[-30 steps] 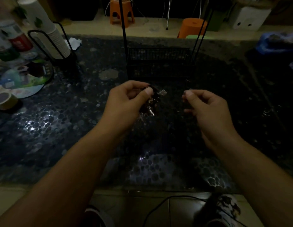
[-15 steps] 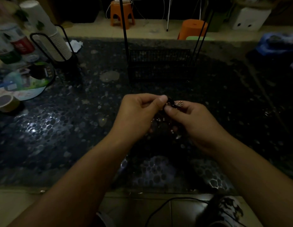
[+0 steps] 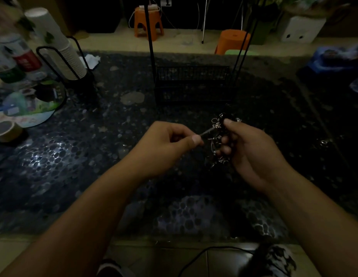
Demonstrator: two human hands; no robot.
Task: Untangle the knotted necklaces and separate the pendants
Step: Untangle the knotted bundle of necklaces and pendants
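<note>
A tangled bunch of necklaces point(image 3: 217, 134) with dark cords and small silver pendants hangs above the dark pebble-patterned table point(image 3: 74, 156). My right hand point(image 3: 248, 148) grips the bunch, thumb on top and fingers curled beneath, so part of it is hidden. My left hand point(image 3: 168, 142) pinches one strand point(image 3: 207, 131) between thumb and forefinger; the strand runs taut up to the bunch. A small silver piece point(image 3: 323, 142) lies on the table to the right.
A black wire basket point(image 3: 194, 84) with upright rods stands just behind the hands. At the left are a stack of paper cups in a black holder point(image 3: 60, 48), bottles point(image 3: 16, 60), a round fan point(image 3: 28, 104) and a tape roll point(image 3: 5, 129). Orange stools point(image 3: 148, 21) stand beyond the table.
The bunch passed from my left hand to my right hand. My hands met in the middle, then drew apart, and my left hand now pulls one strand out to the left.
</note>
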